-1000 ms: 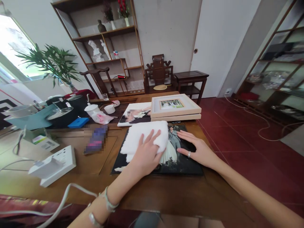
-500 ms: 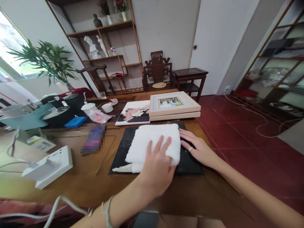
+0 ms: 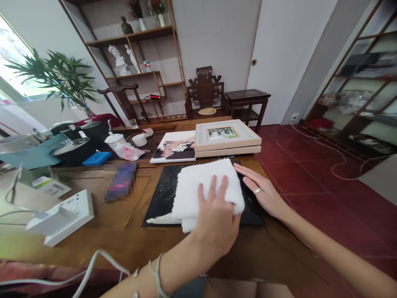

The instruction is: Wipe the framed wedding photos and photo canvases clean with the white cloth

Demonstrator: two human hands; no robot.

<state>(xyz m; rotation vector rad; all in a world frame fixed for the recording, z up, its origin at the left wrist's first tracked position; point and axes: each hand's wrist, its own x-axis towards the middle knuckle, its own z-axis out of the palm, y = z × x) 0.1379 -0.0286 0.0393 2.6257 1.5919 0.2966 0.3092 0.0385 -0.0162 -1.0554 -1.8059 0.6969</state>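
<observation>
A folded white towel (image 3: 206,182) lies over a black flat panel (image 3: 163,182) on the wooden table. My left hand (image 3: 217,219) presses on the towel with several fingers spread over its top; the thumb side goes under the towel's near right edge, so it grips the cloth. A pale pointed shape (image 3: 161,219) shows at the panel's near left corner. Small light specks dot the panel. With its fingers stretched out, my right hand (image 3: 263,190), a ring on one finger, rests at the panel's right edge beside the towel.
Behind the panel lie a stack of light wood picture frames (image 3: 228,140) and a photo print (image 3: 173,147). To the left are a power strip (image 3: 70,213), a blurred purple packet (image 3: 120,182), a blue box (image 3: 97,158), a white teapot (image 3: 116,140) and a dark pot (image 3: 74,151).
My left hand has slid right and slightly nearer with the towel, which now sits turned and shows more of the panel's left side. My right hand stays at the right edge, slightly shifted.
</observation>
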